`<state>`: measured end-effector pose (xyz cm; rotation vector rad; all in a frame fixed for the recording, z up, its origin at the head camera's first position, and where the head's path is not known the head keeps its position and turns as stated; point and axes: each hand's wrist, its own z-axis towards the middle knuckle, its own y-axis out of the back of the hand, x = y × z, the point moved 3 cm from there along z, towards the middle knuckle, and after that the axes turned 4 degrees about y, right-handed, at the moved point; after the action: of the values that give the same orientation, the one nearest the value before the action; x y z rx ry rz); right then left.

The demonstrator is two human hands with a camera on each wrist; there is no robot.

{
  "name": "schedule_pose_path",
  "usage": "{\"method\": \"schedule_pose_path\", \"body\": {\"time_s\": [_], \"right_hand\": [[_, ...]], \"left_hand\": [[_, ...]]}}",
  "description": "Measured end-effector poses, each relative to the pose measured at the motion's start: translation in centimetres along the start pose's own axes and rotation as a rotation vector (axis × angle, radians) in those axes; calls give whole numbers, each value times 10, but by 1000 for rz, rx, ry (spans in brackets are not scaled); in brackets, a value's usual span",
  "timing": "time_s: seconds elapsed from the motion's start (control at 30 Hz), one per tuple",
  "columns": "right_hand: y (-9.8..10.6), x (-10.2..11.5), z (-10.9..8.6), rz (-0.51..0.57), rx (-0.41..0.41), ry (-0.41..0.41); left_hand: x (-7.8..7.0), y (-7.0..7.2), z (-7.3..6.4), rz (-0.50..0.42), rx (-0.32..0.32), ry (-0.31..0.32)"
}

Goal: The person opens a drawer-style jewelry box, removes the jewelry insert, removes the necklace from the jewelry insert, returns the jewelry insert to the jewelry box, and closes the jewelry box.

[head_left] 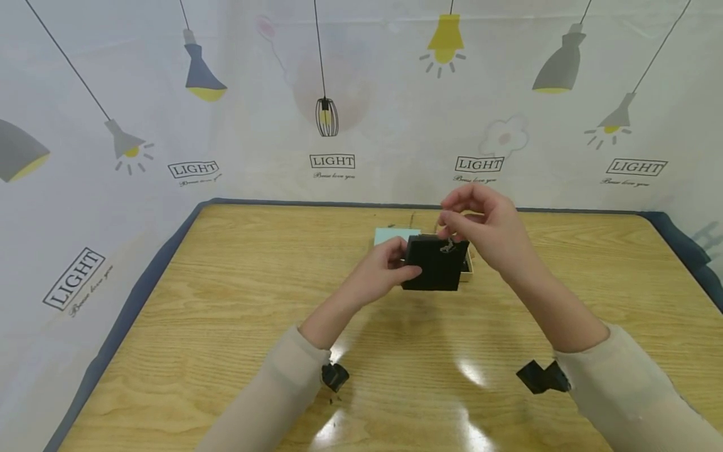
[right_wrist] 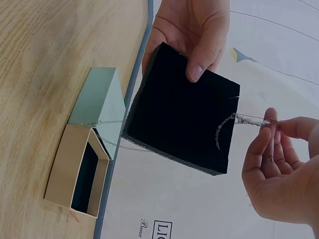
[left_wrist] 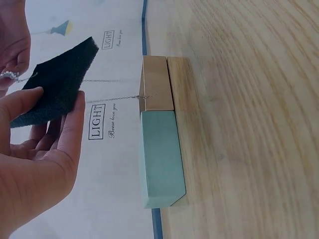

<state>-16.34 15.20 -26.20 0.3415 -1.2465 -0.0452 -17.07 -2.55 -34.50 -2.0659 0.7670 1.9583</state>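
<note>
My left hand (head_left: pixel 380 275) grips a square black jewelry-box pad (head_left: pixel 433 269) by its left edge, thumb on the face and fingers behind. The pad is held up above the table, nearly upright. At its opposite edge my right hand (head_left: pixel 492 227) pinches a silver necklace (right_wrist: pixel 249 119) between thumb and fingertip. Part of the chain lies across the pad's face, and more hangs behind it in the right wrist view. Beyond the pad stands a beige box base (right_wrist: pixel 62 159), open and dark inside. Touching it is a mint-green lid (right_wrist: pixel 94 92).
The wood-grain table (head_left: pixel 226 301) has a dark blue edge (head_left: pixel 316 203) at the back. Behind it hangs a pale curtain (head_left: pixel 384 81) printed with lamps. Black wrist devices (head_left: pixel 336 377) sit by both sleeves.
</note>
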Motion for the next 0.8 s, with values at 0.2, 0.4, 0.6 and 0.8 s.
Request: {"method": "schedule_pose_path", "body": {"time_s": [0.2,0.4,0.6,0.8], "right_hand": [[-2,2,-3,-14,25,12],[-4,0,-7,-41,54,-7],[-8,-6,-10,-71,68,-37],[-11,-10,-10,-132,63,-42]], "left_hand": [[2,3,1,-18,-53,27],[1,5,2,-82,-90,44],[2,6,1,-139,-113,28],[1,7,0,-146,-100,17]]}}
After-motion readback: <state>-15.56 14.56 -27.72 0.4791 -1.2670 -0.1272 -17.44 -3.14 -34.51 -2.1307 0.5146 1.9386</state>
